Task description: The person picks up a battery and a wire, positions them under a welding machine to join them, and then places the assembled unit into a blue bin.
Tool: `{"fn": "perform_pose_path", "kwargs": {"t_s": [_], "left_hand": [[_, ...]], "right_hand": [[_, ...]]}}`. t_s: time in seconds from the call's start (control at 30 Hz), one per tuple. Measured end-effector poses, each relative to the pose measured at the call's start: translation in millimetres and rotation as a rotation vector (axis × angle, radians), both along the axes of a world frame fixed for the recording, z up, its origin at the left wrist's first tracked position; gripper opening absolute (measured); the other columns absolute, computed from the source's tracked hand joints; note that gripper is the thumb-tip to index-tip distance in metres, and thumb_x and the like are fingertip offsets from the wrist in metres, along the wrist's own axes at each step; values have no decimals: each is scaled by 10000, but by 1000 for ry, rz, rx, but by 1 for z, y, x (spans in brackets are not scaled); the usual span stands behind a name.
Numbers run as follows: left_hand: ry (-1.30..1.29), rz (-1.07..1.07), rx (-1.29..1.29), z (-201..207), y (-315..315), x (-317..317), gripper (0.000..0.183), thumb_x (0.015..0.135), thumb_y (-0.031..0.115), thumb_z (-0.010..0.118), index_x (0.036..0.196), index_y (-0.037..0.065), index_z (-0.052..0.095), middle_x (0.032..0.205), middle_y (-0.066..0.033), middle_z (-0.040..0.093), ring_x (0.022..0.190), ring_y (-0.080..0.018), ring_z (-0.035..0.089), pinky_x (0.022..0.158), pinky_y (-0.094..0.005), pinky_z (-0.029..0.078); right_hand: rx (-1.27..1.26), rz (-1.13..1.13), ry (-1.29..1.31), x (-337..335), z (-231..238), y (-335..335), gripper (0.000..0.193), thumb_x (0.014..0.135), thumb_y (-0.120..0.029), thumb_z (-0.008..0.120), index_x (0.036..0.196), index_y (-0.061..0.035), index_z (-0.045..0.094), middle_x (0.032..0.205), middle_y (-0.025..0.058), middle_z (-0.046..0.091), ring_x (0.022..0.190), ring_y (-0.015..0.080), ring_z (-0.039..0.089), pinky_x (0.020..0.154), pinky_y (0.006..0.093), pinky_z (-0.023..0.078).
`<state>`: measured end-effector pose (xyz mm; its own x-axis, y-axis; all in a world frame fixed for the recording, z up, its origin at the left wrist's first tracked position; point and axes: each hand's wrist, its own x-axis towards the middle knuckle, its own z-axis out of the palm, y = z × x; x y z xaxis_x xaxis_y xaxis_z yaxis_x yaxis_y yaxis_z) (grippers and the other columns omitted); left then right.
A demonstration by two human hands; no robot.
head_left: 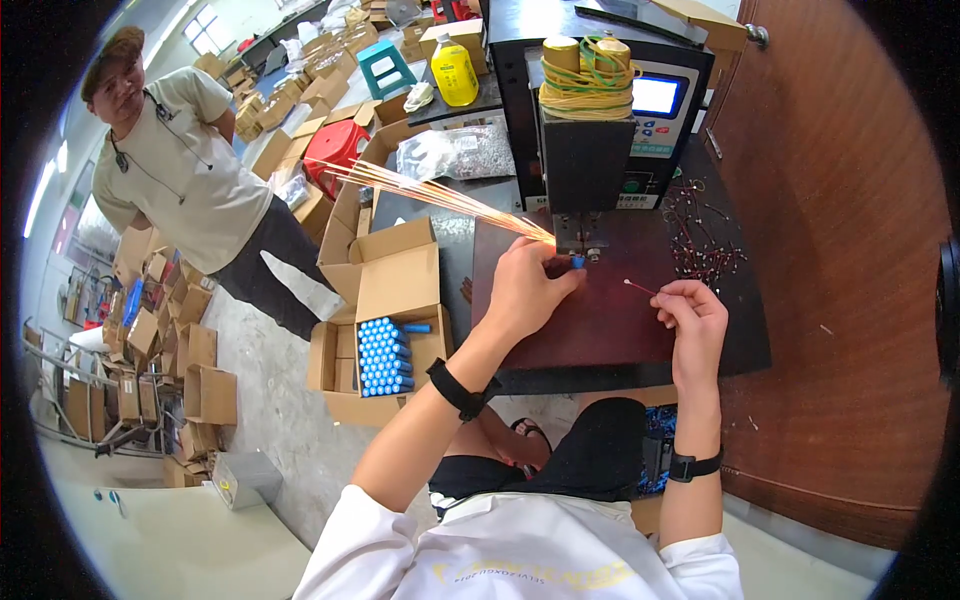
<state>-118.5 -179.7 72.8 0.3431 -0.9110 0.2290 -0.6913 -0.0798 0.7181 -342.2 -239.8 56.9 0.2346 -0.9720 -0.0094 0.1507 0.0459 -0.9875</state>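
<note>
My left hand (pixel 528 292) is closed on a blue cylindrical battery cell (pixel 578 262), held right under the electrode tips (pixel 590 247) of a black spot welder (pixel 588 170). A bright spray of orange sparks (pixel 450 200) shoots from that spot toward the far left. The fingers hide most of the cell. To the right, my right hand (pixel 694 318) pinches a thin red wire lead (pixel 643 289) with a small whitish end pointing at the welder. This lead is held above the dark red work mat (pixel 600 335), apart from the cell.
An open cardboard box (pixel 430 345) of blue cells stands left of the mat. Loose wire leads (pixel 700 235) lie to the right. Behind are a bag of small metal parts (pixel 455 152) and a yellow bottle (pixel 455 72). A person (pixel 190 170) stands at the left.
</note>
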Motion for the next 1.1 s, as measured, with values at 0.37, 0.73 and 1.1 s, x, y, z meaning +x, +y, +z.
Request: {"fn": "perform_pose_path", "kwargs": {"t_s": [0.37, 0.73, 1.1], "left_hand": [[212, -2, -118, -8, 13, 2, 313, 775, 191, 809, 931, -35, 658, 812, -181, 656, 752, -220, 619, 707, -347, 501], [43, -28, -155, -19, -3, 1, 280, 768, 168, 815, 961, -3, 705, 848, -178, 640, 749, -304, 577, 687, -381, 486], [34, -38, -176, -17, -2, 1, 248, 769, 135, 806, 940, -7, 695, 855, -174, 622, 788, -329, 605, 682, -386, 483]], "right_hand": [[-82, -18, -54, 11, 3, 8, 76, 884, 3, 695, 954, -22, 685, 846, 23, 680, 729, 73, 582, 660, 214, 423], [-106, -29, -23, 54, -11, 5, 86, 860, 17, 698, 940, -15, 690, 816, 3, 665, 723, 65, 575, 656, 206, 435], [-70, 16, -3, 57, -2, 1, 68, 865, 11, 656, 928, 14, 679, 825, 56, 694, 726, 92, 604, 669, 220, 459]]}}
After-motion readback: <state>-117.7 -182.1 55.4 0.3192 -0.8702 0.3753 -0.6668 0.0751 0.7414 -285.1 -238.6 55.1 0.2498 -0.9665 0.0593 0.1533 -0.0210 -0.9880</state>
